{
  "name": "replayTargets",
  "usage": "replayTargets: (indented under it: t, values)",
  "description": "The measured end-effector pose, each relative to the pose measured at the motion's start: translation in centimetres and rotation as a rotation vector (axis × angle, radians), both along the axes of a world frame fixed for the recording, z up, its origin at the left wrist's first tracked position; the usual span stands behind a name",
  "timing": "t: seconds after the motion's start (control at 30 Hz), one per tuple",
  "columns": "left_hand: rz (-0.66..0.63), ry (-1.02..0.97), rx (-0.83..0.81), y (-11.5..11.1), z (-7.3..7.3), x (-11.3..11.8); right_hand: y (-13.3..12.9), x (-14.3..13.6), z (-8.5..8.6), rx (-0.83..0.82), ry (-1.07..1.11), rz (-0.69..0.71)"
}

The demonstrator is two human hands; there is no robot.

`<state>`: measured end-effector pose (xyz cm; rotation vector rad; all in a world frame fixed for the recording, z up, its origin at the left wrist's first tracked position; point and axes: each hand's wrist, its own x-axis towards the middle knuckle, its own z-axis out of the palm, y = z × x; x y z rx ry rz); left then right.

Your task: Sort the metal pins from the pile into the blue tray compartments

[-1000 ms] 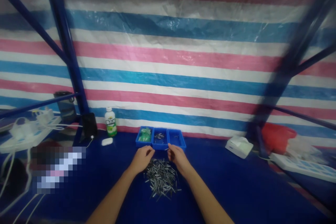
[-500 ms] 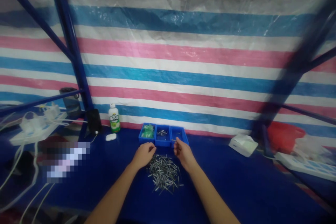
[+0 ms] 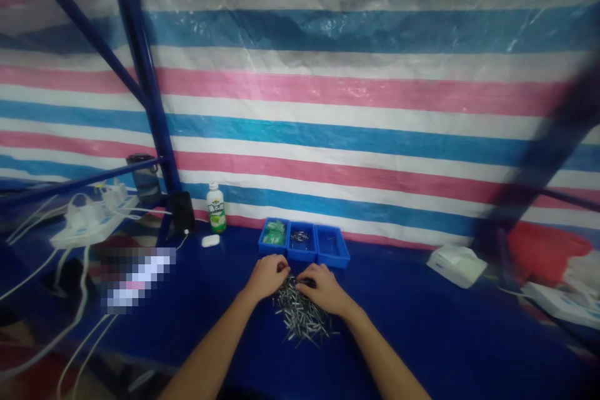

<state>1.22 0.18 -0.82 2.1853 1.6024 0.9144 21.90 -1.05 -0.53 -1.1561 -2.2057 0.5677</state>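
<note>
A heap of thin metal pins or rivets (image 3: 304,315) lies on the blue table (image 3: 403,325). My left hand (image 3: 269,275) is at the heap's upper left edge with its fingers curled together; what they hold, if anything, is hidden. Over the top right of the heap, my right hand (image 3: 321,287) has its fingers bent down onto the pieces, and its fingertips are too small to read. Just beyond the hands stand three joined blue bins: the left bin (image 3: 267,249) holds green-and-clear packets, the middle bin (image 3: 301,255) some small metal pieces, the right bin (image 3: 334,260) a few thin ones.
Behind the table hangs a striped sheet. A white bottle (image 3: 216,209), a white case (image 3: 210,240) and a black device (image 3: 182,212) stand at the left, near a power strip (image 3: 89,225) with cables. On the right are a tissue pack (image 3: 457,265) and a red bag (image 3: 546,253).
My right hand has moved from the front of the right bin down onto the heap, and the thin piece at its fingertips no longer shows. The camera view has shifted slightly.
</note>
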Motion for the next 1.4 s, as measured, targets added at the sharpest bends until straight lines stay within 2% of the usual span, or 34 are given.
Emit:
replayTargets:
  t: [0.53,0.93,1.2,1.4]
  values:
    - [-0.022,0.074,-0.017,0.1,-0.2,0.0,1.4,-0.3,-1.4,0.056,-0.031,-0.053]
    - [-0.014,0.058,-0.024,0.2,-0.1,0.3,1.5,-0.4,-1.6,0.109,0.012,-0.066]
    - [-0.036,-0.014,0.012,-0.3,0.2,0.3,1.8,-0.3,-1.1,0.11,0.297,-0.039]
    - [-0.203,-0.119,0.056,-0.7,1.0,1.3,2.1,-0.8,-1.4,0.039,0.493,-0.067]
